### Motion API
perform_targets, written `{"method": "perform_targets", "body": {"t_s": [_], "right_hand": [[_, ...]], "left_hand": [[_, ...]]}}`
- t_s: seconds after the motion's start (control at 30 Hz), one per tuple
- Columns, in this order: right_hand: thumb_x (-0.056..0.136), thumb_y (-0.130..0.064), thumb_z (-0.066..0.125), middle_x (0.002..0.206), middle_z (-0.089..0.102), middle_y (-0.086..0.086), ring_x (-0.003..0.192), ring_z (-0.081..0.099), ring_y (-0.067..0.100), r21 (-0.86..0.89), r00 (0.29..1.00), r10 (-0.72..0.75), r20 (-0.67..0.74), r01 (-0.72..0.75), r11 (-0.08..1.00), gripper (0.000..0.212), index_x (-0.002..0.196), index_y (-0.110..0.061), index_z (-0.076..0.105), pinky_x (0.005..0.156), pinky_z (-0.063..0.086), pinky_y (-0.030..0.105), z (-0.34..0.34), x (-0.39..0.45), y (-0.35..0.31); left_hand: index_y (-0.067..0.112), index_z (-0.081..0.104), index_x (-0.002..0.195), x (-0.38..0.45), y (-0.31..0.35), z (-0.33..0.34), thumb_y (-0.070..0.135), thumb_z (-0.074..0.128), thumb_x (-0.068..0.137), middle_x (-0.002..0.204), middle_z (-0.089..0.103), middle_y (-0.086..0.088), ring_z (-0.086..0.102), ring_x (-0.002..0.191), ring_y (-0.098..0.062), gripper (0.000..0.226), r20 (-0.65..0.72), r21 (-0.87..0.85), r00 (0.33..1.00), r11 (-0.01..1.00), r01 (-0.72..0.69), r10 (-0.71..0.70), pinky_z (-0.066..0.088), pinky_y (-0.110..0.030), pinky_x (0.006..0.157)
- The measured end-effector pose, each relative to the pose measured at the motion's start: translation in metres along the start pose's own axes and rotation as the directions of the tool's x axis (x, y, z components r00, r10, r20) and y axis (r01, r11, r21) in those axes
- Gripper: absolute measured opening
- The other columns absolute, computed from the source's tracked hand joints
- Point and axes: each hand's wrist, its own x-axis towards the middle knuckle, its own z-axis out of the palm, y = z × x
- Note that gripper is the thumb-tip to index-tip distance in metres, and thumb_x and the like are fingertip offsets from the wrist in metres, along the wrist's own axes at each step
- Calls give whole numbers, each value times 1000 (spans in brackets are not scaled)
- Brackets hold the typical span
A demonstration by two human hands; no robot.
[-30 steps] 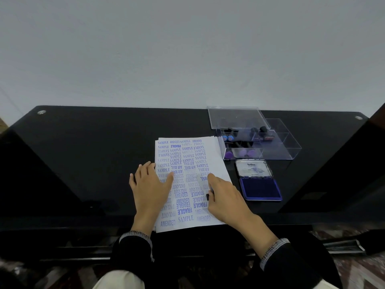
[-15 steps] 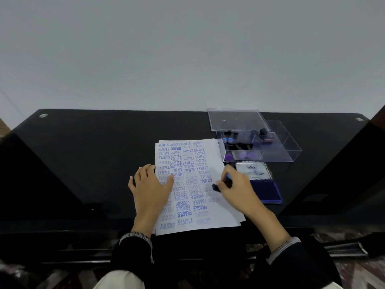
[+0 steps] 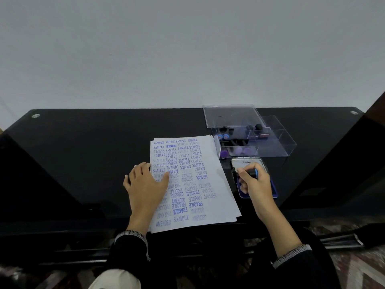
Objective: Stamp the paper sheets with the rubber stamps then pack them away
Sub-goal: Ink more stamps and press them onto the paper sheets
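while gripping, right hand (image 3: 255, 185) over ink pad (image 3: 273, 192)

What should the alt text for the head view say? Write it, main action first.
A person's right hand presses a blue-topped rubber stamp onto an open blue ink pad, while the left hand rests flat on a stack of paper sheets covered in blue stamped words. Behind, a clear plastic box holds more stamps on a black table.

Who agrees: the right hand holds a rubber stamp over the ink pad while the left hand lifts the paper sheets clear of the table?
Not quite. In the head view the left hand rests flat on the paper sheets, which lie on the table; it does not lift them. The rest stands: the right hand holds a rubber stamp over the ink pad.
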Motion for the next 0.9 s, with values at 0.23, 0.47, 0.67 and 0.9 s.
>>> {"method": "perform_targets", "body": {"t_s": [0.23, 0.47, 0.67, 0.9], "right_hand": [[91, -10, 60, 60, 54, 3, 48, 41, 11, 12, 999, 15, -47, -14, 1000, 13, 80, -9, 53, 44, 38, 19, -8, 1, 8], [85, -16, 69, 71, 62, 5, 51, 53, 14, -178, 996, -73, -41, 64, 982, 15, 94, -15, 56, 55, 49, 27, -24, 3, 2], [85, -11, 67, 84, 66, 7, 61, 62, 18, -541, 986, -155, 58, 162, 826, 14, 83, -24, 62, 57, 52, 27, -49, 12, -8], [86, -2, 61, 93, 61, 1, 85, 58, 14, -746, 947, -32, 320, 273, 607, 21, 84, -22, 62, 67, 44, 17, -48, 17, -19]], "left_hand": [[14, 47, 132, 0, 0, 1, 57, 56, 85, 144, 42, -3, 30, 139, -22, 65, -4, 8, 1000, 1000, -5, 5, 12, -48, 118], [14, 47, 133, 0, 0, 0, 58, 56, 85, 144, 42, -3, 30, 139, -22, 66, 3, 11, 1000, 1000, -6, 6, 12, -48, 118], [13, 46, 133, 1, -1, 0, 59, 55, 86, 144, 42, -4, 30, 139, -23, 66, 10, 17, 1000, 1000, -9, 9, 12, -49, 118], [13, 46, 134, 0, -1, 1, 59, 54, 86, 145, 41, -4, 29, 140, -23, 66, 14, 10, 1000, 1000, -10, 10, 11, -49, 118]]}}
